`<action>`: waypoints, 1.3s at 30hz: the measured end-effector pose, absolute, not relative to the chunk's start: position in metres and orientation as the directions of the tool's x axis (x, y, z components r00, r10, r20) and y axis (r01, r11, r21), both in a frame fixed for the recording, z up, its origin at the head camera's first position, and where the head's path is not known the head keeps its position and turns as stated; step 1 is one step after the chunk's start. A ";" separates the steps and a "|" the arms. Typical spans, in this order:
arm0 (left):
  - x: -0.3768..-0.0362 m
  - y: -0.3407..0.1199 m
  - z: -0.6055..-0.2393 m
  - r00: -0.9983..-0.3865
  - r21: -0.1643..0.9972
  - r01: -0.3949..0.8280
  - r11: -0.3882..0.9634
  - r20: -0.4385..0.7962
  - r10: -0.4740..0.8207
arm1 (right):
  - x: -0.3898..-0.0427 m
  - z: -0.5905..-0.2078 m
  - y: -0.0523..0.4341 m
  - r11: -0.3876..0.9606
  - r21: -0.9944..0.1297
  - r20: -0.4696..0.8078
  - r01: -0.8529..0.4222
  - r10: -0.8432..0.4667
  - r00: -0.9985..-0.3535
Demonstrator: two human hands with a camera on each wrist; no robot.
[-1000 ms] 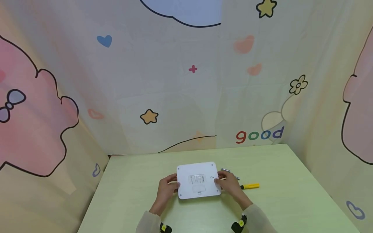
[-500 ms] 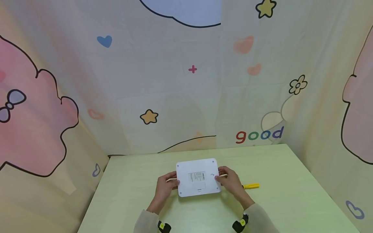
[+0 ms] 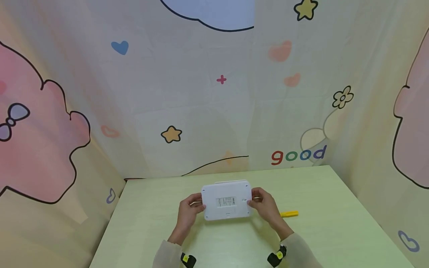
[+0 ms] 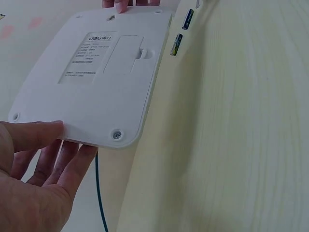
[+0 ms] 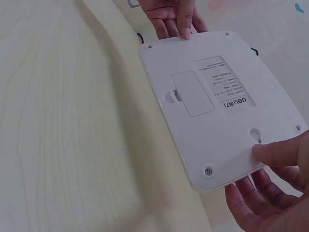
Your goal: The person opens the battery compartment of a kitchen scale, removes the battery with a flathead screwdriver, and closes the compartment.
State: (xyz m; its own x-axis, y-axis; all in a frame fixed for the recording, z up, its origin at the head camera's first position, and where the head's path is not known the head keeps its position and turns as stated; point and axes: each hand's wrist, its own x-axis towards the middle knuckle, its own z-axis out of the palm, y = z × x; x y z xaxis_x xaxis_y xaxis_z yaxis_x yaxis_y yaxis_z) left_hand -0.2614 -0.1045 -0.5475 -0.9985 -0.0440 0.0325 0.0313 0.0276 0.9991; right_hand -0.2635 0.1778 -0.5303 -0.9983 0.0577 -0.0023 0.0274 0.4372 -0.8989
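Observation:
A flat white deli device (image 3: pixel 226 200) is held above the table with its back toward me. My left hand (image 3: pixel 188 213) grips its left edge, thumb on the back and fingers behind. On the opposite edge, my right hand (image 3: pixel 265 206) holds it the same way, its thumb near a small keyhole slot (image 5: pixel 256 134). The back carries a printed label (image 4: pixel 88 55), corner screws and a battery cover (image 4: pixel 124 54) that sits in place. The device's front is hidden from me.
Two small batteries, one blue-black (image 4: pixel 188 19) and one with a green end (image 4: pixel 176 44), lie on the pale wooden table (image 3: pixel 161 223). A yellow stick-like tool (image 3: pixel 289 214) lies beside my right wrist, partly covered. A patterned cloth (image 3: pixel 187 93) hangs behind.
Both hands have lifted the device a little, and it has tilted so its back looks shorter and its top edge shows. The batteries are now hidden behind the right hand in the head view.

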 end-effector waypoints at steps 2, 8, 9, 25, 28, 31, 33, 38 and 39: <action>-0.261 -0.105 -0.545 -0.998 0.999 0.028 0.030 0.030 -0.049 | -0.264 -0.529 0.178 0.434 -0.901 0.008 0.016 0.055 -0.998; -0.258 -0.105 -0.540 -0.998 0.999 0.047 0.018 0.048 -0.043 | -0.264 -0.528 0.178 0.413 -0.911 0.025 0.000 0.056 -0.998; -0.257 -0.105 -0.541 -0.998 0.998 0.054 0.017 0.055 -0.042 | -0.264 -0.528 0.178 0.409 -0.913 0.027 -0.002 0.057 -0.998; -0.259 -0.103 -0.556 -0.997 0.994 0.048 0.100 0.054 -0.055 | -0.261 -0.540 0.178 0.364 -0.931 0.034 -0.005 0.075 -0.997; -0.259 -0.102 -0.558 -0.997 0.993 0.046 0.106 0.052 -0.058 | -0.260 -0.542 0.179 0.362 -0.932 0.037 -0.006 0.079 -0.996; -0.259 -0.101 -0.560 -0.997 0.993 0.039 0.108 0.047 -0.066 | -0.259 -0.544 0.179 0.360 -0.933 0.038 -0.005 0.086 -0.996; -0.258 -0.101 -0.561 -0.997 0.993 0.034 0.111 0.042 -0.070 | -0.258 -0.545 0.179 0.354 -0.935 0.036 -0.003 0.088 -0.995; -0.257 -0.100 -0.565 -0.997 0.994 0.029 0.101 0.036 -0.068 | -0.256 -0.547 0.179 0.328 -0.945 0.027 0.007 0.099 -0.995; -0.257 -0.099 -0.565 -0.997 0.995 0.025 0.096 0.032 -0.070 | -0.256 -0.548 0.179 0.326 -0.945 0.029 0.005 0.099 -0.995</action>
State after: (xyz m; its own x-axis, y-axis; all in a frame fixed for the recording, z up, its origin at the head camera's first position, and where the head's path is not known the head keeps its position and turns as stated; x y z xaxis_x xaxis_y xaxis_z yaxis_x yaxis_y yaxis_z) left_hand -0.2570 -0.0995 -0.5650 -0.9970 -0.0699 0.0321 0.0253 0.0961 0.9951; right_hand -0.2557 0.1786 -0.5480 -0.9946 0.0994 0.0287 0.0053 0.3258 -0.9454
